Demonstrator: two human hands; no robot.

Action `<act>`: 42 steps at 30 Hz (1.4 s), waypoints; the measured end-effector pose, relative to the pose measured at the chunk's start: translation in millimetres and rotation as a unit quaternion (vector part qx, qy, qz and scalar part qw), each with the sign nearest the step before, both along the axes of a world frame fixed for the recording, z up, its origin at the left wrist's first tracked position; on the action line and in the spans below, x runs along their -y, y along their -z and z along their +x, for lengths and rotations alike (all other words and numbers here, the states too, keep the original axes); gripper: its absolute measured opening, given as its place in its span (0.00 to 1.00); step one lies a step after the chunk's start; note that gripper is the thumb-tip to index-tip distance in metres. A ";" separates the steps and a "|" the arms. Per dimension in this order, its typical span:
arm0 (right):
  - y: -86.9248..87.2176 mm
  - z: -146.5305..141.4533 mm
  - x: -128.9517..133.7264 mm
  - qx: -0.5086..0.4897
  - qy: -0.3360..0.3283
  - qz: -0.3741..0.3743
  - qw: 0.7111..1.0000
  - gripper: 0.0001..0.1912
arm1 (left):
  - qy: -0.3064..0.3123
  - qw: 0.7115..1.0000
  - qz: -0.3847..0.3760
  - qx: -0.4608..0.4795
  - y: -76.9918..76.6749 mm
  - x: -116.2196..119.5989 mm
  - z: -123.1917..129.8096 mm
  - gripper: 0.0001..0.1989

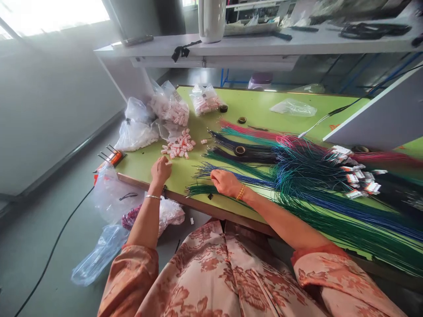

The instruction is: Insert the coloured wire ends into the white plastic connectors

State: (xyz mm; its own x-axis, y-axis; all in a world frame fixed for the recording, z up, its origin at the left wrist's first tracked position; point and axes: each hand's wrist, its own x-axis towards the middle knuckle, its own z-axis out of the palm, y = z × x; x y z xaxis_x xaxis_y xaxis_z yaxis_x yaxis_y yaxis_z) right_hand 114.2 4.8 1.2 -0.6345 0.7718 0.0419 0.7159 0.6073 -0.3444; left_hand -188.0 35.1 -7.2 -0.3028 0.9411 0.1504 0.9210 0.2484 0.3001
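Note:
My left hand (161, 171) is closed in a pinch near the table's front edge, with a small pale plastic connector (168, 163) at its fingertips. Just beyond it lies a loose pile of pink and white connectors (179, 146). My right hand (227, 183) is closed over the ends of the blue wires (203, 169) and green wires (198, 190); what its fingers hold is hidden. Farther right, the wires gather in a tangle, with white connectors (358, 178) on some ends. Black wires (231, 143) and red wires (244, 127) lie beyond.
Plastic bags of connectors (170, 103) stand at the back left. Tape rolls (240, 151) lie among the wires. An orange device with metal prongs (110, 162) sits at the left corner. A shelf (158, 47) carrying a white mug (212, 22) spans the back; a divider (380, 110) rises right.

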 end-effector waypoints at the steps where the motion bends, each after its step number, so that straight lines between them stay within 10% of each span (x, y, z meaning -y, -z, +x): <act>1: 0.8 0.4 -1.4 -0.010 -0.003 0.001 1.000 0.09 | 0.002 1.000 -0.007 0.007 -1.0 1.2 -0.1 0.12; 8: -1.1 1.5 -3.3 -0.081 0.010 0.025 0.996 0.06 | -0.006 0.975 0.098 0.201 2.1 17.3 5.1 0.08; 14: -8.5 -5.6 -7.1 -0.185 0.047 -0.111 0.975 0.06 | 0.021 0.818 0.173 0.549 -9.1 30.2 27.0 0.18; 21: -20.0 -34.7 -9.1 -0.316 0.005 -0.187 0.930 0.07 | 0.070 0.758 0.191 0.619 -28.1 55.5 69.9 0.21; 30: -39.1 -19.3 12.9 -0.395 0.028 -0.175 0.902 0.09 | 0.058 0.586 0.046 0.807 -23.4 72.9 107.5 0.18; 42: -45.0 2.2 29.9 -0.327 0.100 -0.040 0.939 0.05 | 0.085 0.553 -0.013 0.829 -27.1 76.0 139.0 0.16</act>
